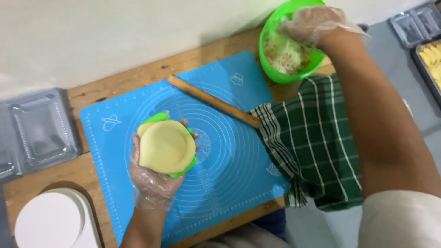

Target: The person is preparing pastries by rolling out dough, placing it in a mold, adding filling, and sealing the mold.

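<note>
My left hand [154,177], in a thin clear plastic glove, holds a green mould [189,166] over the blue silicone mat [229,151]. A round sheet of pale yellow dough [165,146] lies across the mould and hides most of it. My right hand [314,23], also gloved, reaches into a bright green bowl [268,64] at the far right of the table; its fingers are down in a shredded whitish filling [287,55] with reddish flecks. Whether it grips any filling I cannot tell.
A wooden rolling pin [213,101] lies diagonally on the mat. A green checked cloth [312,147] covers the mat's right edge. Clear plastic boxes [39,131] sit at the left, a stack of white round sheets [50,220] at the lower left, and trays [425,27] at the far right.
</note>
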